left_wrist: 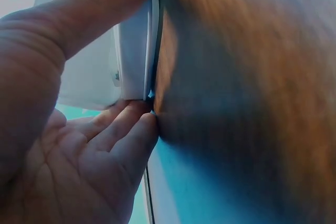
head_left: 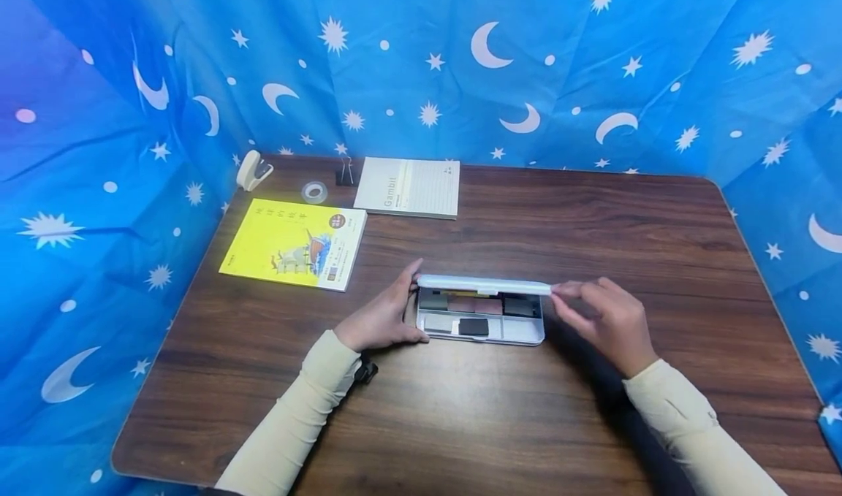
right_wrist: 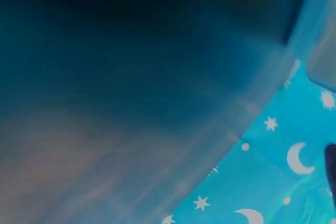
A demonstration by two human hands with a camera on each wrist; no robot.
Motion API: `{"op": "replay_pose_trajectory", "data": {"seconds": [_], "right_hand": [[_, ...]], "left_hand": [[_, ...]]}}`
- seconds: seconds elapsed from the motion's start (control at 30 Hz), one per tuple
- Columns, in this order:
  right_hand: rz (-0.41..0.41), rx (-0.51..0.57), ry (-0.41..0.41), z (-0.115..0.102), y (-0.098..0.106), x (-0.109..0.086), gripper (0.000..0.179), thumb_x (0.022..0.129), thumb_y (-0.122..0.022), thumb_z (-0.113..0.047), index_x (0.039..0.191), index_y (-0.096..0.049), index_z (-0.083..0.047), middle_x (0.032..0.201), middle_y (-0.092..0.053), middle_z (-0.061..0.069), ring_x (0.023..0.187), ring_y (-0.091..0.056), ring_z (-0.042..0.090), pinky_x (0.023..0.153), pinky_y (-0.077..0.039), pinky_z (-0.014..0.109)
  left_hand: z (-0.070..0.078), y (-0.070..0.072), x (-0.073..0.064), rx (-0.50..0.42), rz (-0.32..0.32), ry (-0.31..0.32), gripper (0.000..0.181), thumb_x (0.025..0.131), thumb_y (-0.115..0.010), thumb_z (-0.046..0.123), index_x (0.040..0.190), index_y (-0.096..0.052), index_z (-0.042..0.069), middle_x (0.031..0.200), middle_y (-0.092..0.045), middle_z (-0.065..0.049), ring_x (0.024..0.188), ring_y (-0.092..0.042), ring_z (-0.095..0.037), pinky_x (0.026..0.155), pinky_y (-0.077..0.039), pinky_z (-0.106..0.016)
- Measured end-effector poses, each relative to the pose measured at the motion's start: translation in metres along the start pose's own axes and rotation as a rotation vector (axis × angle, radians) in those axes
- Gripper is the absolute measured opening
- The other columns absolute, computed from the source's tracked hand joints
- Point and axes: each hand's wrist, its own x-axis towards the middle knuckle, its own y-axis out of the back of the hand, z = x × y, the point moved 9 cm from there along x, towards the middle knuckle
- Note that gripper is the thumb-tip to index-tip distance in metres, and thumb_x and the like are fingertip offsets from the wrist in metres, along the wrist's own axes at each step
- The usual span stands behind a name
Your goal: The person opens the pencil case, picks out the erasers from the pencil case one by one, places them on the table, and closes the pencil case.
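Note:
A white pencil case (head_left: pixel 522 332) lies on the table with its lid (head_left: pixel 483 284) raised partway. Inside are a black block (head_left: pixel 473 327), a light grey block (head_left: pixel 438 325), pinkish and dark pieces, and a yellow strip under the lid. My left hand (head_left: pixel 381 317) grips the case's left end between thumb and fingers; in the left wrist view the case's side wall (left_wrist: pixel 134 56) sits between them. With thumb and fingertips, my right hand (head_left: pixel 608 322) pinches the lid's right end. The right wrist view is mostly dark and blurred, without the fingers showing clearly.
Behind and left on the wooden table (head_left: pixel 658 248) lie a yellow book (head_left: pixel 283 248), a notebook (head_left: pixel 421 185), a tape roll (head_left: pixel 314 192), a black binder clip (head_left: pixel 345 173) and a white stapler (head_left: pixel 253 171). Blue star-patterned cloth (head_left: pixel 421 65) hangs around the table.

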Motion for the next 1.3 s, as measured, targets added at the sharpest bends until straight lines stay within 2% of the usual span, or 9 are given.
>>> {"op": "replay_pose_trajectory", "data": {"seconds": [0.2,0.3,0.47,0.57,0.77,0.93,1.13,1.2,1.3], "right_hand": [[-0.199,0.089,-0.488,0.06,-0.026,0.023,0.012,0.097,-0.079,-0.019,0.102,-0.081,-0.008,0.094,-0.08,0.008,0.07,-0.065,0.019,0.059,-0.048,0.015],[-0.317,0.165,-0.703,0.086,-0.044,0.024,0.022,0.101,-0.074,-0.028,0.111,-0.082,-0.01,0.099,-0.079,0.01,0.074,-0.065,0.024,0.062,-0.05,0.018],[-0.469,0.263,-0.932,0.114,-0.072,0.009,0.041,0.104,-0.067,-0.042,0.12,-0.079,-0.006,0.111,-0.076,0.018,0.082,-0.073,0.027,0.082,-0.061,0.041],[-0.508,0.311,-1.01,0.122,-0.084,-0.002,0.043,0.105,-0.067,-0.039,0.122,-0.077,-0.002,0.115,-0.074,0.022,0.083,-0.075,0.026,0.087,-0.062,0.045],[-0.51,0.324,-1.044,0.127,-0.095,-0.009,0.039,0.105,-0.068,-0.034,0.121,-0.077,0.0,0.114,-0.074,0.022,0.084,-0.073,0.025,0.074,-0.063,0.026],[-0.443,0.331,-1.034,0.126,-0.092,-0.006,0.041,0.104,-0.068,-0.037,0.123,-0.076,-0.001,0.113,-0.073,0.021,0.081,-0.071,0.023,0.069,-0.061,0.022],[-0.238,0.299,-0.949,0.106,-0.06,-0.006,0.044,0.102,-0.069,-0.043,0.128,-0.074,-0.009,0.103,-0.072,0.012,0.074,-0.068,0.024,0.062,-0.06,0.023],[-0.187,0.298,-0.897,0.094,-0.046,-0.009,0.038,0.102,-0.071,-0.039,0.127,-0.074,-0.011,0.104,-0.073,0.009,0.079,-0.068,0.02,0.064,-0.058,0.02],[-0.168,0.362,-0.805,0.075,-0.033,-0.016,0.03,0.101,-0.075,-0.023,0.127,-0.074,-0.009,0.109,-0.075,0.01,0.09,-0.069,0.01,0.075,-0.056,0.015]], "left_hand": [[0.001,-0.001,0.001,-0.039,0.008,-0.045,0.133,0.075,-0.096,0.009,0.166,0.001,0.002,0.159,-0.042,-0.024,0.148,-0.043,-0.036,0.125,-0.03,-0.043],[0.001,-0.001,0.001,-0.039,0.015,-0.041,0.133,0.075,-0.096,0.008,0.165,0.002,0.0,0.16,-0.042,-0.022,0.147,-0.044,-0.035,0.125,-0.03,-0.043],[-0.002,-0.003,0.0,-0.038,0.006,-0.019,0.13,0.078,-0.095,0.01,0.166,0.0,0.003,0.161,-0.041,-0.02,0.149,-0.043,-0.032,0.126,-0.029,-0.041],[-0.002,-0.003,0.0,-0.035,0.0,-0.021,0.126,0.079,-0.094,0.012,0.166,-0.004,0.002,0.161,-0.042,-0.019,0.149,-0.042,-0.03,0.126,-0.028,-0.039],[0.0,-0.002,-0.001,-0.02,-0.004,-0.037,0.12,0.08,-0.093,0.013,0.165,-0.01,0.001,0.161,-0.041,-0.02,0.151,-0.039,-0.028,0.126,-0.027,-0.038],[0.0,-0.001,-0.002,-0.009,-0.005,-0.014,0.118,0.081,-0.093,0.014,0.165,-0.011,0.004,0.162,-0.039,-0.019,0.151,-0.038,-0.028,0.127,-0.027,-0.04],[0.0,-0.003,-0.001,-0.01,-0.009,-0.007,0.117,0.081,-0.093,0.015,0.165,-0.012,0.003,0.162,-0.04,-0.019,0.151,-0.038,-0.028,0.126,-0.027,-0.038],[-0.001,-0.004,-0.001,-0.013,-0.005,-0.011,0.117,0.081,-0.093,0.015,0.165,-0.012,0.003,0.161,-0.04,-0.019,0.151,-0.039,-0.028,0.126,-0.027,-0.038],[-0.001,-0.003,-0.002,-0.015,0.0,-0.012,0.117,0.081,-0.093,0.014,0.164,-0.012,0.003,0.161,-0.04,-0.019,0.151,-0.039,-0.028,0.126,-0.027,-0.038]]}}
